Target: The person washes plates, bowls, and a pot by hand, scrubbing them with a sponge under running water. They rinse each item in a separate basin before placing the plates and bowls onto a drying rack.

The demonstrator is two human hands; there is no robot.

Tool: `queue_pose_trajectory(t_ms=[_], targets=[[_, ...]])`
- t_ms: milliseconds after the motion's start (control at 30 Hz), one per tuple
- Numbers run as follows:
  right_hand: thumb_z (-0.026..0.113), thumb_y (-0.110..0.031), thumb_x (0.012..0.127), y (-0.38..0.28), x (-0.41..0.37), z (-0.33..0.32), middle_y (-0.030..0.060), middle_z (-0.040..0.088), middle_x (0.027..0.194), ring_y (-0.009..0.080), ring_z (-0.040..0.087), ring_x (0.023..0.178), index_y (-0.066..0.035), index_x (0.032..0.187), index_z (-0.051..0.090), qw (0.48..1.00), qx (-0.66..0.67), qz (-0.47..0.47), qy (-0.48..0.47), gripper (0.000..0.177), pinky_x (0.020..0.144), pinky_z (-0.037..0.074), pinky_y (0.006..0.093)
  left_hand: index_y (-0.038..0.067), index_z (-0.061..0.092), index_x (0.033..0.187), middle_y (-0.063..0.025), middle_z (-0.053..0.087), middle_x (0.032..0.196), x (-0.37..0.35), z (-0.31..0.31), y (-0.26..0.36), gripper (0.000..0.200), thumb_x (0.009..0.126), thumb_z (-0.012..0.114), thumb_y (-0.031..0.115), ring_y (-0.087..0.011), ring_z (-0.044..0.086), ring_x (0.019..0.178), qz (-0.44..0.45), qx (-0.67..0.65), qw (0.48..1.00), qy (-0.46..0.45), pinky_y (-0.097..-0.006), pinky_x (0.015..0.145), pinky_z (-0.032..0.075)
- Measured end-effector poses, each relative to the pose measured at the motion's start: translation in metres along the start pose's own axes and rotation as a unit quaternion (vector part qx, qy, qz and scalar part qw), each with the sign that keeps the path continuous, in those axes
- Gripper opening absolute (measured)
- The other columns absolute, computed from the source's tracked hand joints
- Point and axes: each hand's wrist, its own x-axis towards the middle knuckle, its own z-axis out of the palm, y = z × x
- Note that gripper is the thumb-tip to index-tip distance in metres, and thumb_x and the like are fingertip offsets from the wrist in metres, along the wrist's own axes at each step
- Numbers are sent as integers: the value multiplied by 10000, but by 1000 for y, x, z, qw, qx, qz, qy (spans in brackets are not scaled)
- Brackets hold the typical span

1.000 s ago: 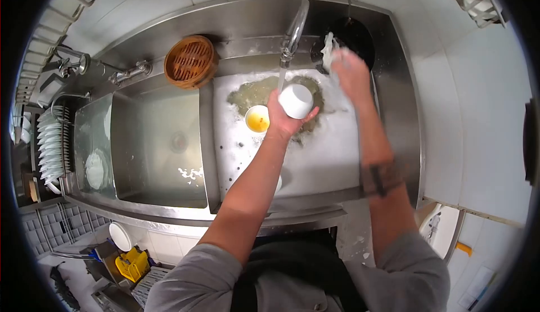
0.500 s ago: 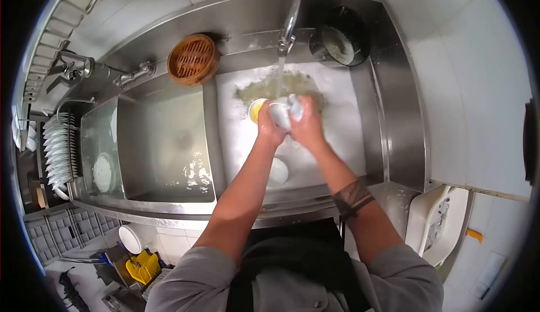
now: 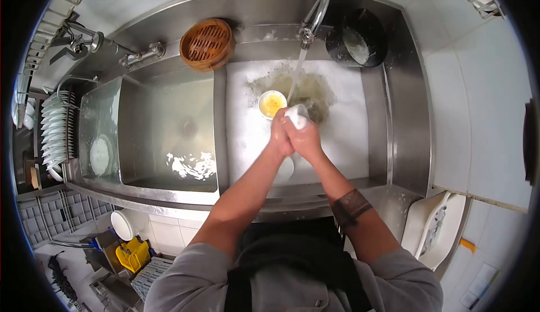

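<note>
My left hand [image 3: 283,135] and my right hand [image 3: 304,138] are pressed together over the foamy basin, just below the running water. The fingers of my right hand wrap a white, soapy cloth-like wad [image 3: 297,116]. My left hand is closed against it from the left; the small white bowl seen in it earlier is mostly hidden between the palms. Close by my left fingertips stands a white bowl with yellow contents [image 3: 272,104]. Behind my wrists, another white bowl [image 3: 285,170] lies in the foam, partly covered by my forearms.
A faucet [image 3: 307,36] pours into the foamy basin [image 3: 349,143]. At the back stand a black pot [image 3: 371,39] and a bamboo steamer [image 3: 206,45]. The left basin [image 3: 163,126] holds clear water, with a white plate [image 3: 100,154] beside it. Plates [image 3: 55,129] fill a rack far left.
My hands have drawn closer together and folded over the white things, hiding the bowl. The bowl with yellow contents now shows fully. The whole view has shifted slightly.
</note>
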Motion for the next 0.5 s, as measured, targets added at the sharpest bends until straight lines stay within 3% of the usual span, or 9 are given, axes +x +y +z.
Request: queue_pose_trajectory(t_ms=[67,100,133,200,267,333,400,467,500], targets=[[687,-429,1010,4,0,3,139,710,1196,185,663,1077,17,1242,689,996,48,-64,-32,503,915,524,372,-14,670,1283,-133,679,1261,15,-7,8,420,1094,471,303,-262,620,1215,-106,-29,993,-54,-356,1088,446],[711,-402,995,6,-1,7,133,695,1224,172,660,1092,4,1307,644,945,323,7,-48,517,937,520,369,-12,667,1273,-156,681,1247,12,-11,3,390,1101,475,281,-279,633,1183,151,277,948,-50,-363,1065,466],[711,-402,995,13,-1,1,133,695,1224,172,660,1092,4,1307,644,945,322,11,-47,517,937,520,369,-12,667,1273,-156,681,1247,8,-24,0,390,1101,475,281,-279,633,1183,148,277,948,-48,-363,1065,466],[720,-335,991,28,7,-20,120,680,1275,202,675,1126,-8,1348,605,825,493,168,-220,498,971,519,383,-15,666,1272,-178,680,1236,14,-54,10,352,1102,493,240,-290,640,1159,352,419,800,-247,-379,1033,483],[725,-252,962,42,-3,-17,105,708,1223,261,700,1126,-31,1307,639,841,458,223,-182,419,962,541,415,8,682,1262,-199,705,1227,48,-83,23,315,1051,573,216,-379,633,1204,303,584,709,-256,-477,1104,454],[729,-174,890,56,-15,-8,143,745,1128,327,718,1109,-28,1164,705,959,19,89,-267,312,952,557,445,89,526,1486,-243,434,1568,63,-76,35,659,893,739,282,-459,440,1402,375,729,564,-95,-555,1158,383],[711,-106,807,79,-35,21,185,754,1054,358,728,1060,-10,1016,742,895,-317,-118,-290,232,918,568,457,197,436,1555,-240,283,1624,77,-59,37,810,821,777,212,-472,344,1459,319,815,483,-39,-620,1082,460],[686,-47,762,68,-50,28,227,736,1086,396,712,1049,-8,990,743,761,-518,-161,-357,238,918,560,474,253,405,1577,-206,288,1614,105,-44,41,868,802,793,229,-452,356,1444,232,858,452,-72,-631,1080,449],[662,-24,760,71,-54,28,225,732,1089,416,701,1036,-52,1056,746,769,-504,-156,-361,309,924,551,499,309,373,1599,-172,292,1604,115,-38,39,928,783,809,246,-432,368,1429,141,895,411,-101,-642,1078,439]])
